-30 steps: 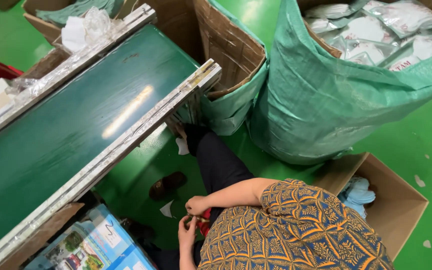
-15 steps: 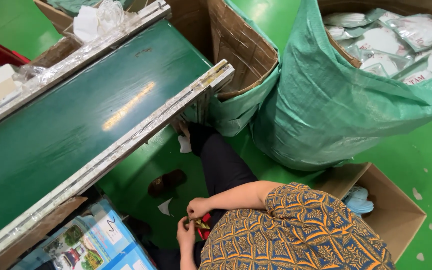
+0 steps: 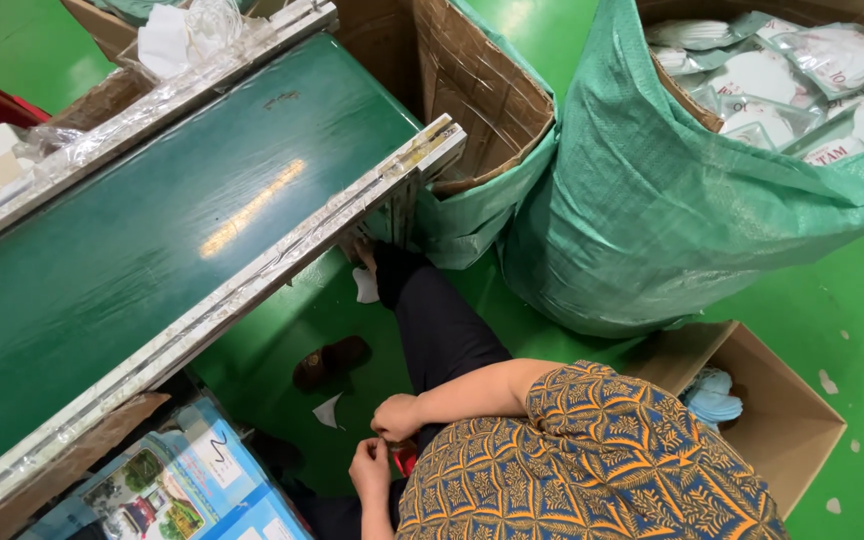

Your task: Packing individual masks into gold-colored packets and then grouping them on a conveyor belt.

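left hand [image 3: 369, 468] and right hand [image 3: 397, 417] meet low over the green floor [image 3: 852, 290], beside the conveyor [image 3: 152, 230] | both pinch a small red item [image 3: 404, 457] (mostly hidden; grip closure unclear) | looks light, best held by its edges

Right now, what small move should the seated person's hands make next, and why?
Probably finish working the small red thing before reaching elsewhere. The upper hand and the lower hand are drawn together at it over the lap, so both seem busy. What the thing is is too small to tell.
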